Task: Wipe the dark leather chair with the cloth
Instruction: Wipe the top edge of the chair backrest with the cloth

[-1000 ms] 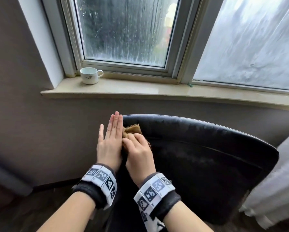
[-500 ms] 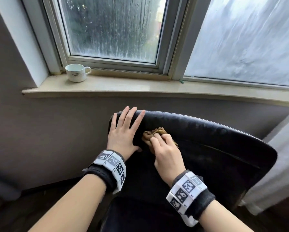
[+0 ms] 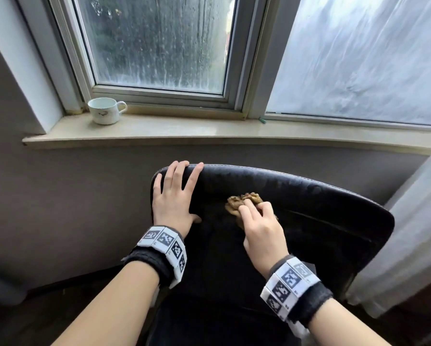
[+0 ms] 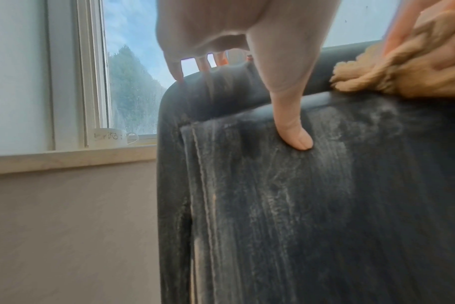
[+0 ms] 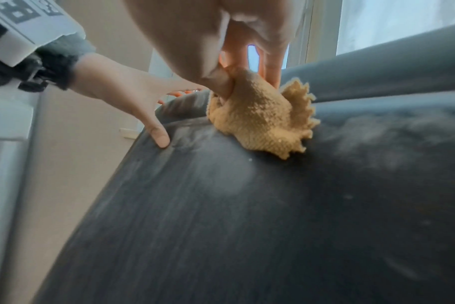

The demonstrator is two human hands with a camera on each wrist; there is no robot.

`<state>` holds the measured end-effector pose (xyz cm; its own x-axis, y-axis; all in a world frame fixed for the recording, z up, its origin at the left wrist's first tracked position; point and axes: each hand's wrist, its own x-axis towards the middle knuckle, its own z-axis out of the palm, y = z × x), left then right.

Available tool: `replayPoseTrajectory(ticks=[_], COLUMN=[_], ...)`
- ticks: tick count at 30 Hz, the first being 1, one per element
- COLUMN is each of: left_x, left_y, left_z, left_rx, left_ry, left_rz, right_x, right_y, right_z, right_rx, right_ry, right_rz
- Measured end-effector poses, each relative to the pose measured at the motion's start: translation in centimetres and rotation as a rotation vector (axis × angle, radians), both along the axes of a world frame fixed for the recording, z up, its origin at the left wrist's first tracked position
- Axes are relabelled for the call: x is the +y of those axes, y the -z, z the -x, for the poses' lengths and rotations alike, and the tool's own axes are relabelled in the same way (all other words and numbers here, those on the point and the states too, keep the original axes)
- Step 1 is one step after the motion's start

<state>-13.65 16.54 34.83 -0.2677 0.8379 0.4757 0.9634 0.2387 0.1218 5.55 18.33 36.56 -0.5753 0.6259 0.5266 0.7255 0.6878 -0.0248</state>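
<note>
The dark leather chair (image 3: 309, 221) stands under the window with its backrest toward me; pale dusty streaks cover the leather (image 4: 286, 205). My left hand (image 3: 174, 196) lies spread on the backrest's upper left corner, fingers over the top edge and thumb (image 4: 296, 139) pressed on the front. My right hand (image 3: 259, 223) grips a bunched tan cloth (image 3: 244, 199) and holds it against the backrest just below the top edge. In the right wrist view the cloth (image 5: 262, 119) sits crumpled between thumb and fingers on the leather (image 5: 247, 226).
A white cup (image 3: 105, 114) stands on the stone windowsill (image 3: 209, 132) at the left, above the chair. A pale curtain (image 3: 409, 233) hangs close to the chair's right side. The grey wall (image 3: 72, 196) runs behind the backrest.
My left hand went from flat beside the right hand to spread over the backrest's top corner. The right hand slid the cloth rightward along the upper backrest.
</note>
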Motion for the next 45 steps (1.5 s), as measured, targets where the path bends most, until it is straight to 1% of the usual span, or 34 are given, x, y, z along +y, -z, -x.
replayPoseTrajectory(ticks=[2,3,6,8,9,11,13,16,18,19,22,24,26,30,32,34,36,37,38,40,41,43,45], left_x=[0.1,0.2,0.8,1.4,1.5,1.5,1.4,1.1,1.1,1.3,2.2,2.9,3.0,3.1,3.1,2.8,2.3,2.1,2.0,2.1,2.3,2.8,2.9], left_y=[-0.2,-0.2,0.1,0.0,-0.1,-0.3,-0.7,-1.0,-1.4,-1.3,-1.2,-1.6,-1.9,-1.8,-1.8,-2.0,-2.2,-2.0,-1.8,-1.4,-1.3,-1.3,-1.4], left_z=[-0.9,-1.7,-3.9,-4.0,-3.8,-3.8,-4.2,-4.6,-5.4,-6.1,-7.8,-7.9,-7.8,-8.1,-8.1,-8.2,-9.3,-10.2,-11.2,-12.8,-13.0,-12.4,-11.9], left_rx=[-0.010,-0.008,0.021,-0.003,-0.012,-0.015,-0.007,0.008,0.003,-0.003,0.012,0.010,0.007,0.005,0.005,0.008,0.010,0.012,0.023,0.057,0.078,0.109,0.117], left_ry=[0.003,0.032,0.110,0.105,0.105,0.099,0.092,0.084,0.078,0.098,0.167,0.153,0.139,0.122,0.129,0.125,0.124,0.160,0.219,0.309,0.316,0.301,0.297], left_rz=[0.003,-0.031,-0.107,-0.063,-0.016,0.045,0.055,0.060,0.044,0.035,0.038,0.082,0.128,0.104,0.090,0.081,0.071,0.056,0.045,0.083,0.107,0.134,0.169], right_x=[-0.5,-0.7,-0.5,0.7,1.4,2.5,3.1,2.6,1.7,1.4,1.1,2.0,3.0,3.7,3.7,3.4,2.9,2.7,2.6,2.6,2.7,3.6,4.1], right_y=[-0.8,-1.1,-0.2,0.5,0.7,1.1,1.3,1.2,0.4,0.1,0.2,0.3,0.7,1.7,2.1,2.2,1.9,1.7,1.5,1.4,1.6,2.2,3.3], right_z=[0.8,1.8,3.8,2.0,0.5,-2.8,-5.9,-8.6,-7.4,-6.2,-3.4,-4.6,-7.2,-13.5,-16.7,-19.3,-19.5,-18.4,-16.8,-13.3,-12.4,-13.0,-15.9], right_rx=[-0.024,-0.016,0.001,-0.009,-0.022,-0.024,-0.010,0.045,0.066,0.075,0.058,0.052,0.070,0.130,0.156,0.200,0.296,0.351,0.392,0.414,0.406,0.389,0.360], right_ry=[0.048,0.046,-0.075,-0.148,-0.147,-0.104,-0.027,0.070,0.099,0.086,-0.014,-0.016,0.030,0.155,0.255,0.376,0.460,0.440,0.375,0.215,0.175,0.195,0.259], right_rz=[0.017,0.037,0.049,0.001,-0.026,-0.092,-0.135,-0.085,-0.034,-0.008,0.028,0.016,-0.011,-0.076,-0.047,0.026,0.046,0.022,-0.013,-0.047,-0.037,-0.004,0.019])
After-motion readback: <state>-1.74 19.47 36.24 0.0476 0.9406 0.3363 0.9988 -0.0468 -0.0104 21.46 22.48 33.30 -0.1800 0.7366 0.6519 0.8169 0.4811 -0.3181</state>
